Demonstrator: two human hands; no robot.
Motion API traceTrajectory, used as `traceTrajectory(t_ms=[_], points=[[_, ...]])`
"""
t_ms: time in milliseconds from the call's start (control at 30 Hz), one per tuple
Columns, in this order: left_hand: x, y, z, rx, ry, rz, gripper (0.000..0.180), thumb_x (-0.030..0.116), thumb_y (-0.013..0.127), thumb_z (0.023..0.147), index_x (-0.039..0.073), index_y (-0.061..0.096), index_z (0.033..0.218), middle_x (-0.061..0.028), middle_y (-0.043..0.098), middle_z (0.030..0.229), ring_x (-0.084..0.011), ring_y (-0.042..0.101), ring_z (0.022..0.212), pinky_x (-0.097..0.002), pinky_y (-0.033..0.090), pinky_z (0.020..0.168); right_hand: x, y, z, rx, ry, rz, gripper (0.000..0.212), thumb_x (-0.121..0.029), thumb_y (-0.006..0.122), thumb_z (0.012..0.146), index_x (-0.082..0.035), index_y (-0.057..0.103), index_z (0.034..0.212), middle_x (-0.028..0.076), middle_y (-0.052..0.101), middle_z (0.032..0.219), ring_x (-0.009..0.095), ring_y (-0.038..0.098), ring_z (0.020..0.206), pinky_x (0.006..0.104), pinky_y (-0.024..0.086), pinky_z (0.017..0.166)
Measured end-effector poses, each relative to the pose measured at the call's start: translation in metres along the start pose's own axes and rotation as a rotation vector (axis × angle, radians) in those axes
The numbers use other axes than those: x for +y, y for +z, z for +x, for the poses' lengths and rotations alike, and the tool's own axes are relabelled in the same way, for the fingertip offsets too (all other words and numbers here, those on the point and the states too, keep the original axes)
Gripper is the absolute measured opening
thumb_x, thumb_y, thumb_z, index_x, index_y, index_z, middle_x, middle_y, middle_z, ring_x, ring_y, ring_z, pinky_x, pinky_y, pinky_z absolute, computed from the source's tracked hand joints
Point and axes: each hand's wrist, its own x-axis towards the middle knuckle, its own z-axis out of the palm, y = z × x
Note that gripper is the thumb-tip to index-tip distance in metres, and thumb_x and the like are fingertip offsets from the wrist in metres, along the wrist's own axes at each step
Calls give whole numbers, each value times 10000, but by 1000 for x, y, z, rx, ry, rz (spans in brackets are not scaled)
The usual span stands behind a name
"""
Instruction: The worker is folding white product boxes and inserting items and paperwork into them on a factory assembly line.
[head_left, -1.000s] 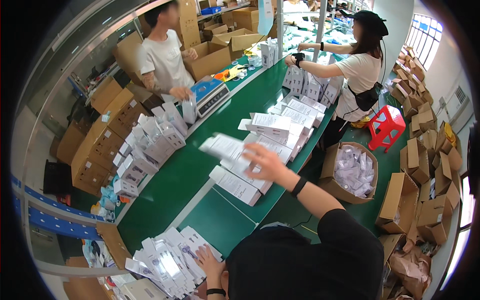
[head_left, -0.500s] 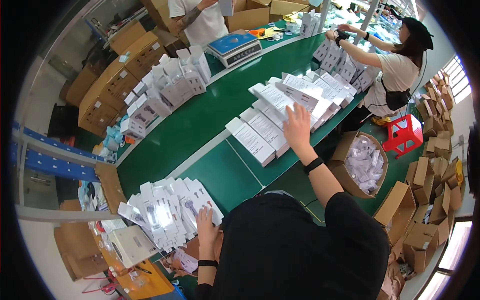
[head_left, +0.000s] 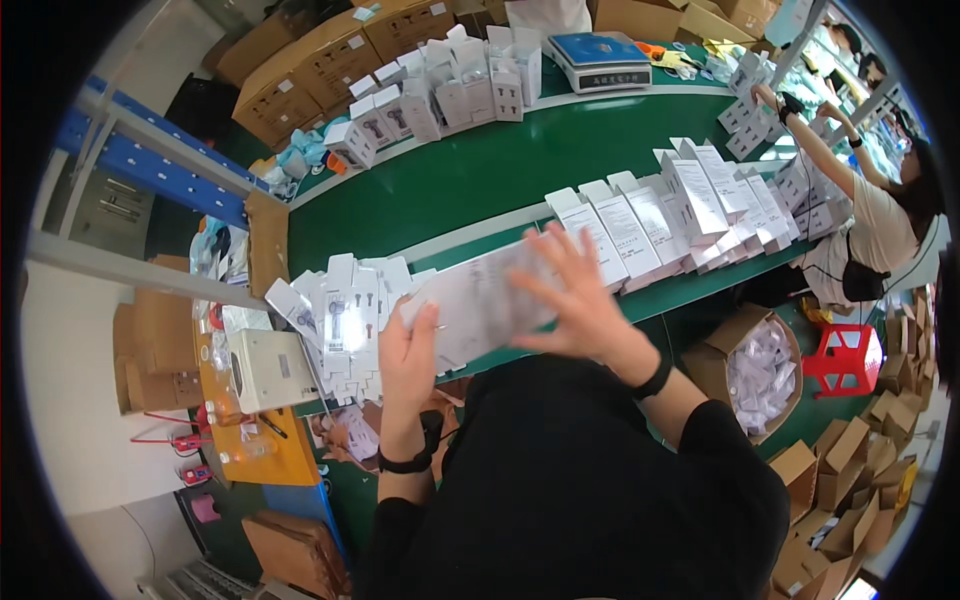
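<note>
A white printed carton, smeared by motion, is held up in front of me at a slant. My left hand grips its left end, thumb on the near face. At its right end my right hand has its fingers spread wide; whether they touch the carton I cannot tell. Just left of the held carton lies an overlapping pile of flattened white cartons with printed pictures. Beyond my right hand, a row of white formed boxes leans along the bench edge, several with flaps up.
Across the green bench stand more white boxes and a blue-topped scale. A co-worker handles boxes at far right. A carton of clear bags and a red stool are right of me; a beige machine is left.
My right hand has come back from the box row toward my left hand. The left hand has lifted from the flat pile and now holds a white carton. My view has swung left.
</note>
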Motion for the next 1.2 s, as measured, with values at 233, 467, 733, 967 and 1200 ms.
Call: traceTrajectory(t_ms=[233, 467, 733, 967, 1200], points=[[11, 9, 14, -191, -132, -162, 362, 77, 618, 1023, -52, 585, 1360, -74, 721, 1061, -131, 660, 985, -303, 541, 858, -30, 30, 30, -210, 38, 72, 1187, -487, 966, 516, -230, 480, 1569, 290, 262, 1653, 551, 253, 1510, 732, 182, 1206], [-16, -27, 0, -393, -248, -242, 456, 29, 648, 952, -35, 568, 1397, -95, 702, 1172, -145, 683, 1054, -303, 558, 867, -10, 37, 31, -8, -33, 60, 1101, -426, 966, 501, -153, 549, 1483, 297, 347, 1582, 522, 369, 1433, 686, 255, 1202], [-21, -22, 9, -157, -97, 226, 659, 211, 778, 891, 25, 542, 1477, -198, 470, 1561, -265, 533, 1380, -406, 470, 1094, 2, 51, 19, -63, 31, 372, 968, -380, 975, 566, -70, 582, 1394, 215, 639, 1312, 386, 656, 1154, 455, 532, 1031], [-21, 6, 33, -309, 362, -835, 910, 344, 884, 822, 107, 433, 1576, -221, 392, 1630, -362, 424, 1489, -487, 417, 1166, -2, 25, 44, 55, 132, 786, 953, -455, 948, 675, 0, 536, 1405, 219, 683, 1220, 353, 701, 1094, 403, 556, 944], [-41, 40, 48, -139, 344, -357, 934, 368, 927, 767, 73, 448, 1513, -208, 415, 1605, -358, 368, 1526, -488, 345, 1226, -10, 8, 47, 212, 255, 820, 674, -340, 773, 898, 26, 534, 1412, 217, 650, 1300, 314, 655, 1186, 390, 504, 1026]])
